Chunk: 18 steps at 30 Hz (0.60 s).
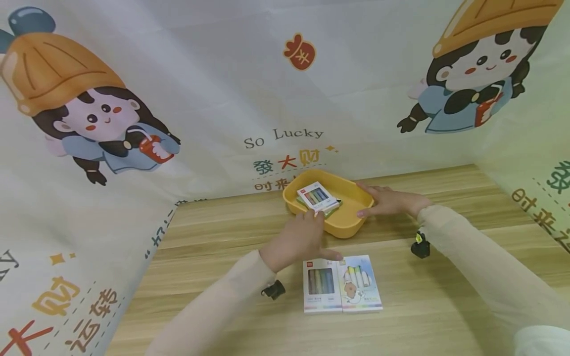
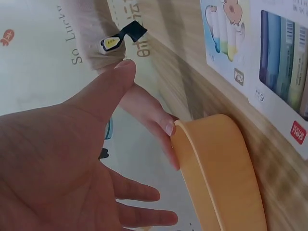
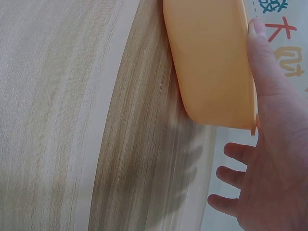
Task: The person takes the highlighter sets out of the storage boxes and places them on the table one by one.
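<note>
A yellow tray [image 1: 352,230] stands on the table near the back wall. Inside it, at its left end, a white windowed box of coloured pens [image 1: 317,196] lies on a greenish item [image 1: 333,211], mostly covered. My left hand [image 1: 297,238] is over the tray's front left edge, fingers extended and thumb spread; whether its fingertips touch the box is hidden. With thumb and fingers at the rim, my right hand [image 1: 392,201] holds the tray's right end. Before the tray lie a windowed pen box [image 1: 321,287] and a box with a cartoon animal [image 1: 359,284], side by side.
A printed cloth wall [image 1: 222,99] rises right behind the tray, and cloth also encloses the left and right sides. The wood-patterned table [image 1: 222,237] extends around the tray and boxes. Small black devices [image 1: 420,245] are worn at both wrists.
</note>
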### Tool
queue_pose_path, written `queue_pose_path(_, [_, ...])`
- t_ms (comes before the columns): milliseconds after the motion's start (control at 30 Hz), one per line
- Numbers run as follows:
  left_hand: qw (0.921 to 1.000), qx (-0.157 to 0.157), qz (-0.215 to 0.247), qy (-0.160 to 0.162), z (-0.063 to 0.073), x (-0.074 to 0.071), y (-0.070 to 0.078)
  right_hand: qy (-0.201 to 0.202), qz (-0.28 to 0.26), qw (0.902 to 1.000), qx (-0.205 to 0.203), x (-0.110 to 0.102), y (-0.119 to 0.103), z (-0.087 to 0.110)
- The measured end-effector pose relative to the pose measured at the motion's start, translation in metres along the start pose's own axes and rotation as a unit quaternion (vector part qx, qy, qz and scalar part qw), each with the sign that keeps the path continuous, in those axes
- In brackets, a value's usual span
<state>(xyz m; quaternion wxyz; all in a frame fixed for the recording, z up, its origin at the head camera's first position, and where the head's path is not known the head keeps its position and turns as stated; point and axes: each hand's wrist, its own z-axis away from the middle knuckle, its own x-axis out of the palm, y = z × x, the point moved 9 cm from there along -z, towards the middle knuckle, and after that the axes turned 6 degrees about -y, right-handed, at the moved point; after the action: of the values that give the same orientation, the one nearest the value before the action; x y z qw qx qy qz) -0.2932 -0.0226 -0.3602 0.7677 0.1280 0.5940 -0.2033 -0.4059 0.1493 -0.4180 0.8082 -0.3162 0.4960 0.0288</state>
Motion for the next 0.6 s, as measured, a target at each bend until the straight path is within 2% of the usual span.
queue_pose_path(333, [0.9987, -0.018, 0.046, -0.013, -0.019, -0.015, -0.016, 0.004, 0.003, 1.0, -0.002, -0.001, 0.001, 0.0])
queue_pose_path(500, [0.9972, -0.031, 0.065, -0.018, -0.033, -0.026, -0.024, 0.004, 0.008, 1.0, 0.001, -0.001, 0.001, 0.001])
queue_pose_path(600, [0.996, -0.045, 0.07, -0.032, -0.042, -0.029, -0.029, 0.002, 0.006, 1.0, 0.002, 0.0, 0.001, 0.001])
